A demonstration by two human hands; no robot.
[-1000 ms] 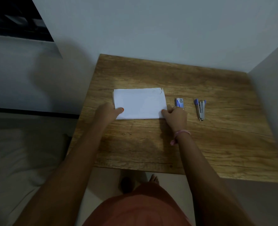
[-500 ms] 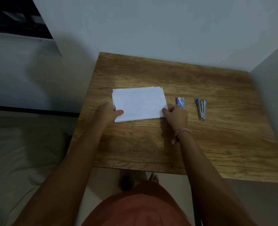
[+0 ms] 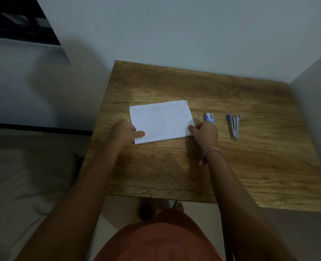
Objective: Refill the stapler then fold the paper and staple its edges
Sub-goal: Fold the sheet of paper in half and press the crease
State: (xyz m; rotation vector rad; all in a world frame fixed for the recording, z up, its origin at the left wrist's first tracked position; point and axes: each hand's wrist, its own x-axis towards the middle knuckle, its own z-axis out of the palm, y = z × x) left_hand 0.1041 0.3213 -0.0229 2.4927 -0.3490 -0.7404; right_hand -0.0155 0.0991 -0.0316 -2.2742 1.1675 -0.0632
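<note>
A folded white paper (image 3: 160,120) lies flat on the wooden table (image 3: 231,166). My left hand (image 3: 124,131) pinches its near left corner, thumb on top. My right hand (image 3: 205,133) pinches its near right corner. Right of the paper lies a small blue staple box (image 3: 210,117), partly behind my right hand. Further right lies a small stapler (image 3: 234,127) with purple ends, lying apart from both hands.
The table stands in a corner, with a wall behind it and another along its right side. A bed or cushion (image 3: 20,181) lies left of the table. My feet (image 3: 176,205) show below the table's near edge.
The paper has turned slightly, its left side nearer to me than before. Both hands stay on its near corners.
</note>
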